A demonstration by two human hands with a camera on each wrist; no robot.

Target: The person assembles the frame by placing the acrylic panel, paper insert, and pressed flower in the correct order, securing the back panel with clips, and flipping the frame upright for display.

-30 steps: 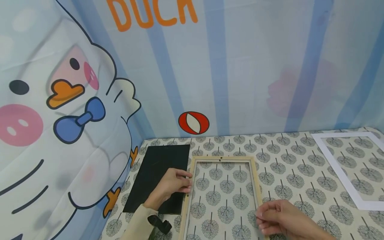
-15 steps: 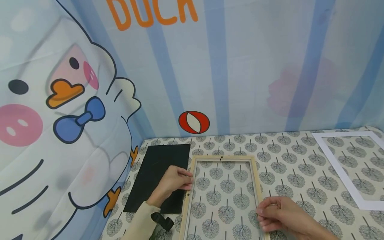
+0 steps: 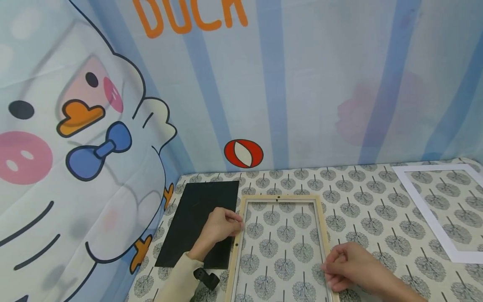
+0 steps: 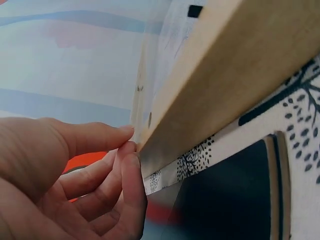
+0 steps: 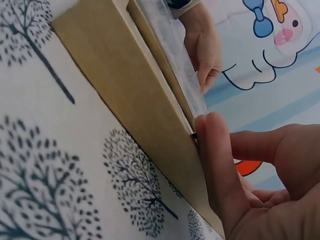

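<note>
A pale wooden picture frame (image 3: 323,235) lies on the patterned cloth, with several small dark spots on its rails. A clear sheet (image 5: 172,47) shows over the frame's opening; its edges are hard to make out. At the left rail, my left hand (image 3: 220,228) brings thumb and fingertips together in a pinch, seemingly on the sheet's edge. My right hand (image 3: 351,266) pinches likewise at the right rail, lower down. In the right wrist view the fingers (image 5: 217,160) lie against the rail's top edge. The frame's near end is out of view.
A black panel (image 3: 188,222) lies left of the frame, under my left forearm. At the far right is a white mat border (image 3: 426,218). Behind the tree-print cloth (image 3: 362,180) rises a cartoon backdrop (image 3: 313,84). A dark wrist strap (image 3: 206,279) is on the left sleeve.
Both hands stay at the frame's side rails, with the right hand shifting very slightly. The frame, black panel and white border keep their places; the head view drifts a little.
</note>
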